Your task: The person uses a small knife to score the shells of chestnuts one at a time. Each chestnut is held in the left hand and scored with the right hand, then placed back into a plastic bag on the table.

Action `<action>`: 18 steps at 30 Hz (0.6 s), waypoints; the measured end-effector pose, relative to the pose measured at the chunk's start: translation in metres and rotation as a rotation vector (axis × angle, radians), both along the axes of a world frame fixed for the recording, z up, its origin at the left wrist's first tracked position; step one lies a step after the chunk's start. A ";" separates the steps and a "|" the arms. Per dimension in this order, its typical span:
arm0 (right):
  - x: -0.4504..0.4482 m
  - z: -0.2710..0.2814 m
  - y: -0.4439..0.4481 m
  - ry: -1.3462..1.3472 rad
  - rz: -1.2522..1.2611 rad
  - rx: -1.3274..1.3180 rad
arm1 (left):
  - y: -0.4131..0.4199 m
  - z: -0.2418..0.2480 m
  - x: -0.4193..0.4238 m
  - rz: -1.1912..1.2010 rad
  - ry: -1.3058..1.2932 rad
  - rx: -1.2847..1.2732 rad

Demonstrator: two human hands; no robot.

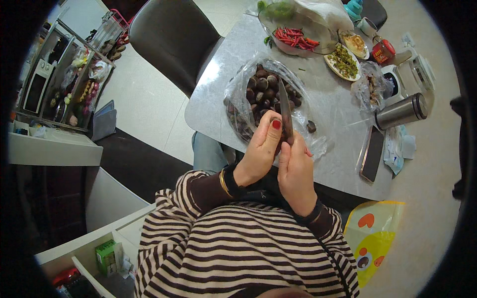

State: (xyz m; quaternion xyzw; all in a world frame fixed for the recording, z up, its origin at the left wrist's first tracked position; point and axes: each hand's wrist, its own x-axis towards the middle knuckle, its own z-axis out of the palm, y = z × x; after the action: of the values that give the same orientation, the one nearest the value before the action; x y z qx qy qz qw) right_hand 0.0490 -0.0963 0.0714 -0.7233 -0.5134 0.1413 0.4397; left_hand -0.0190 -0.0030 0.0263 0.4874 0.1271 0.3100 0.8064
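A plastic bag (238, 78) of dark brown chestnuts (262, 83) lies spread wide in front of me on the grey table. My right hand (297, 171) grips a knife (285, 102), its handle hidden in the palm and its blade pointing away over the bag. Close against it, my left hand (261, 152) has its thumb and fingers closed around what looks like a chestnut, mostly covered by the fingers. The blade runs right beside the left thumb. One loose chestnut (311, 126) rests to the right, by the bag's crumpled edge.
At the table's far side stands a clear bowl (266, 20) with red chillies (294, 37). Right of it are a plate of chopped greens (342, 61), a red-lidded jar (383, 51), a steel flask (400, 111) and a phone (372, 154). A dark chair (171, 41) stands at the left edge.
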 end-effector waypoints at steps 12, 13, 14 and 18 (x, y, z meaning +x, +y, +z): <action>0.005 -0.007 0.011 -0.046 0.030 0.059 | 0.000 0.007 0.000 0.000 -0.055 -0.100; 0.008 -0.006 0.009 -0.061 0.051 0.047 | 0.003 0.007 0.000 -0.032 -0.067 -0.103; 0.010 -0.004 0.007 -0.044 0.057 0.024 | 0.003 0.007 -0.001 -0.024 -0.051 -0.136; 0.008 -0.004 0.001 -0.031 0.041 -0.011 | -0.002 0.010 -0.002 -0.040 -0.075 -0.187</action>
State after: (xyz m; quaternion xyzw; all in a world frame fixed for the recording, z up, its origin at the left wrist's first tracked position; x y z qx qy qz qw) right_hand 0.0573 -0.0952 0.0678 -0.7172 -0.5338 0.1419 0.4248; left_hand -0.0206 -0.0048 0.0365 0.4005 0.1154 0.2988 0.8585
